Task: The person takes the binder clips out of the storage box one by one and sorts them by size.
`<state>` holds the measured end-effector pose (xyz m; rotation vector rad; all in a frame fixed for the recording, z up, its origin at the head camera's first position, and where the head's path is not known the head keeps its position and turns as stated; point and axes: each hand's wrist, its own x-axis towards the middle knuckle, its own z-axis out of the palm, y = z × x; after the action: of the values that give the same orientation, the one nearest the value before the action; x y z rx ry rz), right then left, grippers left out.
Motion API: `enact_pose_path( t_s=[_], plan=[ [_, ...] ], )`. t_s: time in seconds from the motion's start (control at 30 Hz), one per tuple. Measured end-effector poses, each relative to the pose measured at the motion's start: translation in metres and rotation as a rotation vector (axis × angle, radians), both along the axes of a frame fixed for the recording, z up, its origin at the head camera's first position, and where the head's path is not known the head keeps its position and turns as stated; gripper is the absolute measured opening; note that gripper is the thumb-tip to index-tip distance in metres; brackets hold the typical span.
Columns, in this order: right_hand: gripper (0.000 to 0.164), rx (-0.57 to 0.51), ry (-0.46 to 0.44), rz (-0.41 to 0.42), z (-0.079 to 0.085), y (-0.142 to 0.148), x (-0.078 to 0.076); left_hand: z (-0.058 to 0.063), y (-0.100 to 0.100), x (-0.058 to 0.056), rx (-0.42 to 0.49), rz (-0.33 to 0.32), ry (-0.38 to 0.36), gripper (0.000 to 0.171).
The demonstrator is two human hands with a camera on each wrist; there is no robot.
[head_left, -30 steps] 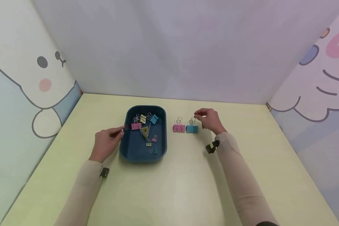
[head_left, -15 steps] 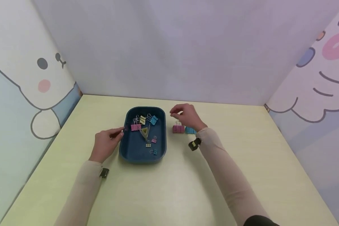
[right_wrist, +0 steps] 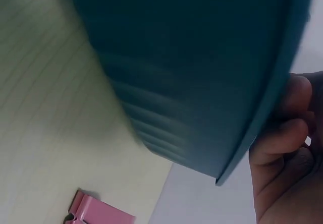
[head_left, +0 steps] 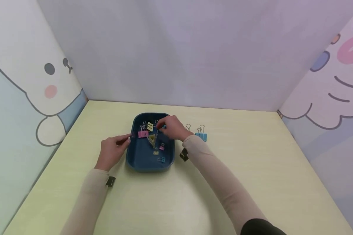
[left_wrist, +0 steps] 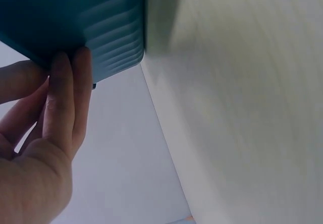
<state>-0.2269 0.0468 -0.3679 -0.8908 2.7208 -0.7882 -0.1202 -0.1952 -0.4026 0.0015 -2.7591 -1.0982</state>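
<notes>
My left hand [head_left: 113, 150] pinches the left rim of a dark blue tray [head_left: 150, 164]; in the left wrist view its fingers [left_wrist: 60, 98] lie against the ribbed wall. Over the tray's upper right side is my right hand [head_left: 175, 128], its fingertips down among binder clips. They are right beside the wire handle of a large yellow binder clip [head_left: 152, 138] and cover much of a blue binder clip [head_left: 164, 126]. Whether they pinch anything I cannot tell. In the right wrist view the tray wall [right_wrist: 176, 98] hides the fingertips.
Inside the tray lie a pink binder clip [head_left: 143, 134], a yellow one [head_left: 150, 126] and several small ones. Right of the tray, a large blue binder clip [head_left: 202, 136] stands on the table [head_left: 164, 202] beside a large pink one [right_wrist: 103, 211]. Walls enclose the table's back and sides.
My right hand has moved left from the large blue clip on the table, across the pink one, and down into the tray. My left hand has stayed at the tray's rim.
</notes>
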Motion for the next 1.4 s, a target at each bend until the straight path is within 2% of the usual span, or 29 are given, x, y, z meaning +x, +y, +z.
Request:
enact_pose_path(
  t_s=[0.23, 0.43, 0.63, 0.97, 1.17, 1.4],
  plan=[
    [0.024, 0.070, 0.025, 0.036, -0.006, -0.010, -0.001, 0.001, 0.001, 0.004, -0.010, 0.003, 0.005, 0.032],
    [0.027, 0.164, 0.019, 0.005, -0.005, -0.018, -0.002, 0.001, 0.001, 0.004, -0.009, 0.006, 0.017, 0.031],
    [0.022, 0.239, 0.036, -0.034, -0.007, -0.022, -0.001, -0.001, 0.002, 0.004, -0.003, 0.007, 0.017, 0.031],
    [0.018, 0.346, 0.093, -0.008, -0.010, -0.025, 0.000, 0.000, 0.003, 0.005, -0.012, 0.011, 0.015, 0.031],
    [0.015, 0.302, 0.105, 0.052, -0.008, -0.021, -0.002, 0.000, 0.003, 0.004, -0.011, 0.011, 0.026, 0.031],
    [0.012, 0.185, -0.006, 0.154, -0.002, -0.012, -0.005, -0.001, 0.002, 0.004, -0.008, 0.015, 0.024, 0.031]
  ],
)
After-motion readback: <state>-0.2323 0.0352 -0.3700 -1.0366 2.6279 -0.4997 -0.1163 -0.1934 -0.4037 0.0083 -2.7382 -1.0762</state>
